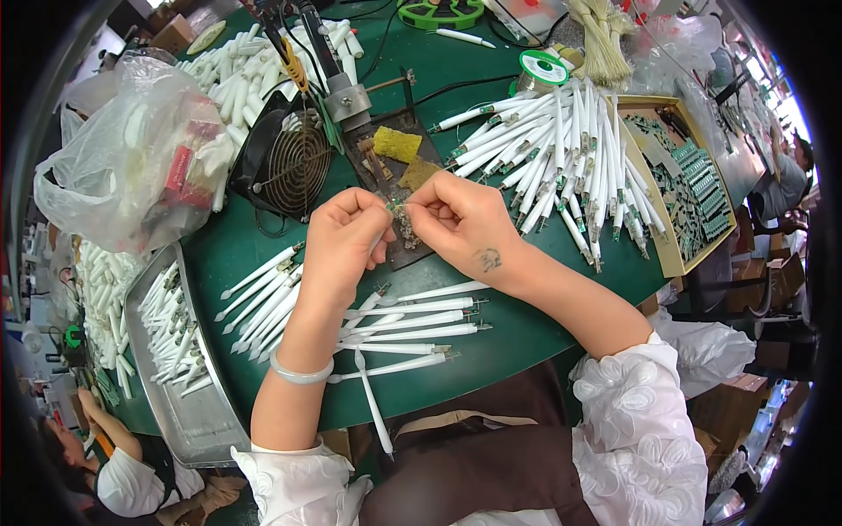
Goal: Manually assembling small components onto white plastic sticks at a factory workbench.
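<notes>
My left hand (349, 232) and my right hand (460, 215) meet over the dark soldering stand. Both are closed in a pinch. Between their fingertips is a small green circuit board (395, 208); its finer details are too small to make out. Just beyond my fingers, a yellow sponge (397, 145) and a browner sponge (418, 174) lie on the stand. Under my wrists, several white candle-shaped sticks with pointed tips (412, 318) lie on the green table, wire ends showing. More such sticks (267, 302) lie left of my left forearm.
A large pile of white sticks (561, 158) lies at right, beside a cardboard box (724, 241) of green circuit boards. A fan (294, 153), solder spool (542, 68) and plastic bag (132, 167) stand around. A metal tray (215, 430) is at left. Another person (132, 473) sits lower left.
</notes>
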Demonstrator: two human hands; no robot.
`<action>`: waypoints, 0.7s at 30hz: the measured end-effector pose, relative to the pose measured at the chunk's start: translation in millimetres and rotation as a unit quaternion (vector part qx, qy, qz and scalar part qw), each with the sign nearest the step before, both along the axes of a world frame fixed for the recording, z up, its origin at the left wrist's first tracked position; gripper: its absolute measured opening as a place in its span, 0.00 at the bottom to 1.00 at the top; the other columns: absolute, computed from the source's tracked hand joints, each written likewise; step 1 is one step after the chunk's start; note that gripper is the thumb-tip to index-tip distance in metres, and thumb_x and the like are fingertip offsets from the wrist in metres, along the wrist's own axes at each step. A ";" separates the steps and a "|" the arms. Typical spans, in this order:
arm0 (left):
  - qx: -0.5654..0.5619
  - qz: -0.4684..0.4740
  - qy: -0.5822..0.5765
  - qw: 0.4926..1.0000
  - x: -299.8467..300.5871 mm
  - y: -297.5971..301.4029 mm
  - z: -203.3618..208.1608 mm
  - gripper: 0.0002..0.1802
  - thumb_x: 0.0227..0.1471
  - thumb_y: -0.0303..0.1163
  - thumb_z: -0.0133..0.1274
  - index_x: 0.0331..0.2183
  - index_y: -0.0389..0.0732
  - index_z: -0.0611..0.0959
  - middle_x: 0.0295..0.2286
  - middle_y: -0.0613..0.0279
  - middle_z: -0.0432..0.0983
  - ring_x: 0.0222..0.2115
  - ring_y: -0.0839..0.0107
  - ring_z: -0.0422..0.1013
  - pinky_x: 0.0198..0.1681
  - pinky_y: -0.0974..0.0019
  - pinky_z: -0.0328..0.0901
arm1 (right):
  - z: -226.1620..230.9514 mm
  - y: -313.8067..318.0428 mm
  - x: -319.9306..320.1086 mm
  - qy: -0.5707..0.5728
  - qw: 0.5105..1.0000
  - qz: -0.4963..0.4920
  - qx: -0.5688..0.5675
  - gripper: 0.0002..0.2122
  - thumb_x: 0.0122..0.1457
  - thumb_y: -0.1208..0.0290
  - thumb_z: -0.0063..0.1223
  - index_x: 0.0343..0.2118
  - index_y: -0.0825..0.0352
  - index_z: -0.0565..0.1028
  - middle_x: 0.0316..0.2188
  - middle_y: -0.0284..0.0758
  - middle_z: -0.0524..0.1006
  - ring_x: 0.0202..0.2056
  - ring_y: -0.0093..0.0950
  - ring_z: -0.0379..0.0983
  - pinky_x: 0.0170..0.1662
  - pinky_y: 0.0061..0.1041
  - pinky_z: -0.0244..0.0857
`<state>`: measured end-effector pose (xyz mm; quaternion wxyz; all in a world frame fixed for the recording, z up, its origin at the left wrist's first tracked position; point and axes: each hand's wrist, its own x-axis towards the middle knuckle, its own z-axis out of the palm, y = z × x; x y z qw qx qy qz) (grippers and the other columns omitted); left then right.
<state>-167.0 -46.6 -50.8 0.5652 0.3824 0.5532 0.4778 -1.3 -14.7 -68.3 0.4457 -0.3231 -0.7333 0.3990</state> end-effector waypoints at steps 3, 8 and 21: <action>-0.005 0.005 -0.011 1.000 0.8 1.2 -0.5 0.02 0.45 0.26 0.50 0.24 0.38 0.75 0.17 0.66 0.72 0.12 0.83 0.62 0.13 0.79 0.53 | -0.2 0.1 0.7 0.000 1.000 -0.002 0.004 0.04 0.54 0.79 0.55 0.28 0.72 0.72 0.20 0.28 0.72 0.21 0.10 0.65 0.24 0.12 0.62; -0.004 0.008 -0.016 1.000 1.0 0.4 0.4 0.02 0.44 0.26 0.51 0.24 0.38 0.75 0.17 0.66 0.72 0.12 0.83 0.62 0.13 0.79 0.53 | 2.0 -0.7 0.0 -0.001 1.000 -0.003 0.004 0.04 0.54 0.79 0.55 0.28 0.72 0.72 0.19 0.28 0.72 0.21 0.10 0.65 0.24 0.12 0.61; -0.019 0.024 -0.011 0.999 -10.0 -4.6 0.1 0.02 0.45 0.25 0.50 0.25 0.38 0.75 0.16 0.66 0.71 0.12 0.82 0.62 0.14 0.78 0.53 | 18.4 2.6 15.7 -0.030 0.992 0.026 -0.118 0.04 0.57 0.77 0.51 0.27 0.70 0.69 0.19 0.23 0.67 0.20 0.09 0.60 0.23 0.12 0.56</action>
